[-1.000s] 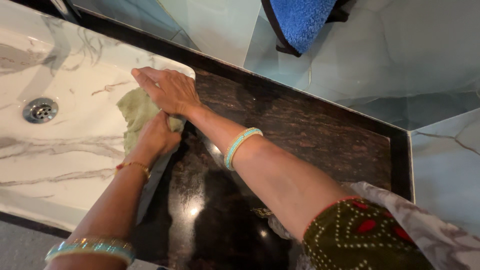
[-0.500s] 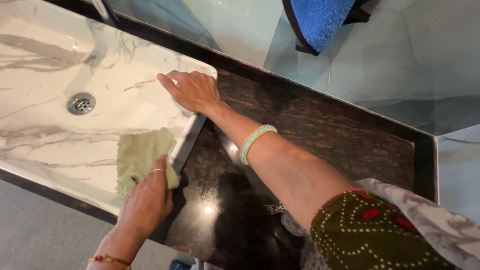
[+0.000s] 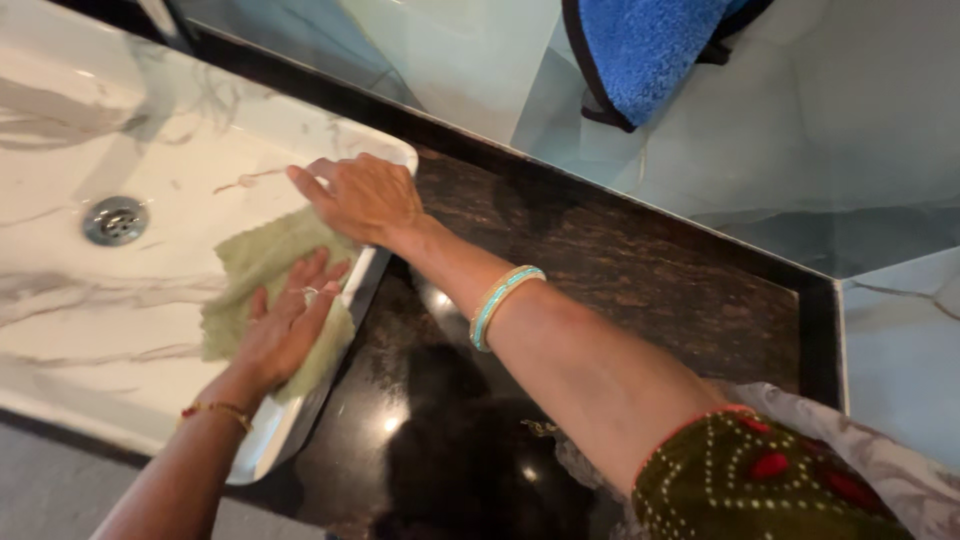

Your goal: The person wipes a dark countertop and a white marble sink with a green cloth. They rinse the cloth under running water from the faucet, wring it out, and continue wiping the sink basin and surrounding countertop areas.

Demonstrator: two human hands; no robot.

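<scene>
No packages, labels, signs or screens are to be seen anywhere in the scene.
</scene>
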